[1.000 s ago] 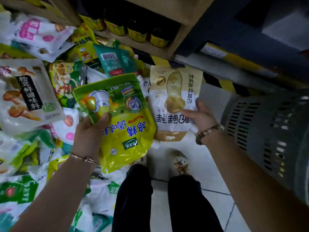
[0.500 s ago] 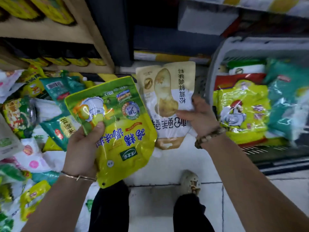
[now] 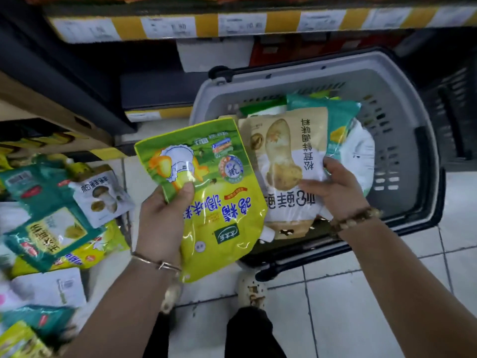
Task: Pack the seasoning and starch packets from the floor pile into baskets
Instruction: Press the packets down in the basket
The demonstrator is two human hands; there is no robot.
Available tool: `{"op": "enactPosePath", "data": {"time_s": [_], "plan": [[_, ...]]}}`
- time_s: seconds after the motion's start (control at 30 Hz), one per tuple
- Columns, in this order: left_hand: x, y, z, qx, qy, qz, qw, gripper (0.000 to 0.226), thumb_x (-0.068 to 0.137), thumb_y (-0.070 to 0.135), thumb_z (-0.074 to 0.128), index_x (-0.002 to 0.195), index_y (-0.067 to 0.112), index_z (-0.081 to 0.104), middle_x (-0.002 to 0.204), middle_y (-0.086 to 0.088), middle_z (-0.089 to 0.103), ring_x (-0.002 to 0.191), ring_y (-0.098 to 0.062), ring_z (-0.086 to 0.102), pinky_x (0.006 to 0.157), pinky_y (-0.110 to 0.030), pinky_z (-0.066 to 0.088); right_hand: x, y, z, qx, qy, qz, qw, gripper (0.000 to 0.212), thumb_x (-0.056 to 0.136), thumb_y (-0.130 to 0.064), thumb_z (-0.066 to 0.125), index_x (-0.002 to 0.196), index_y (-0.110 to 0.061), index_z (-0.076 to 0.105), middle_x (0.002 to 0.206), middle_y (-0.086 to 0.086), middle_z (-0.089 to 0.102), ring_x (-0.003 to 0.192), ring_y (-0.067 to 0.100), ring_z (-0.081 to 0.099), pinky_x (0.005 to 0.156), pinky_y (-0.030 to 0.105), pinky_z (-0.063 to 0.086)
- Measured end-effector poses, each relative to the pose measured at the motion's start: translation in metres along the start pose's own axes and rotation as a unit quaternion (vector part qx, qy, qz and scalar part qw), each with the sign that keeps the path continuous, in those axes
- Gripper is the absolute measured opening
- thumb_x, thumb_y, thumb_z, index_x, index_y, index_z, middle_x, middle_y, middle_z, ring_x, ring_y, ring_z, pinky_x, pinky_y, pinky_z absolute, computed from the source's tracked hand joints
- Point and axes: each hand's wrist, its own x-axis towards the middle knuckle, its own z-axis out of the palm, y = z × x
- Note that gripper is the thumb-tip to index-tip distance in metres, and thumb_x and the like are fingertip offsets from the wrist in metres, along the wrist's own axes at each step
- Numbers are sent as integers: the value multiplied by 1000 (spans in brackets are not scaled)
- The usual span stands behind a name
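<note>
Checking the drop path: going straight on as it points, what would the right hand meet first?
Probably the yellow packet in the left hand; the beige packet in the right hand borders it, though depth is unclear.

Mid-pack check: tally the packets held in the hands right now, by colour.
Yellow-green packet, held in the left hand: 1
Beige packet, held in the right hand: 1
Total: 2
</note>
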Motion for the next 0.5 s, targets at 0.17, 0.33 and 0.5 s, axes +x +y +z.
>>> {"op": "enactPosePath", "data": {"time_s": [0.17,0.33,0.5], "plan": [[28,-10,54,79,3,38,996,9,90,14,61,87,22,66,89,6,69,93,-18,65,92,-43,50,47,-7,-47,-59,38,-15,997,67,72,-4,75,134,-5,47,127,8,58,111,26,59,92,44,51],[61,-14,92,119,-9,71,990,22,89,19,64,110,17,63,103,0,63,99,-18,61,83,-25,50,88,-9,-59,-53,26,-26,998,48,73,4,71,116,-5,54,108,1,64,103,24,60,95,48,47],[81,-23,105,127,32,91,987,47,72,21,75,113,9,56,105,-1,64,98,-19,63,90,-26,50,105,-21,-47,-328,164,-64,928,58,82,-16,66,136,-13,44,129,7,55,117,26,52,88,27,40]]}}
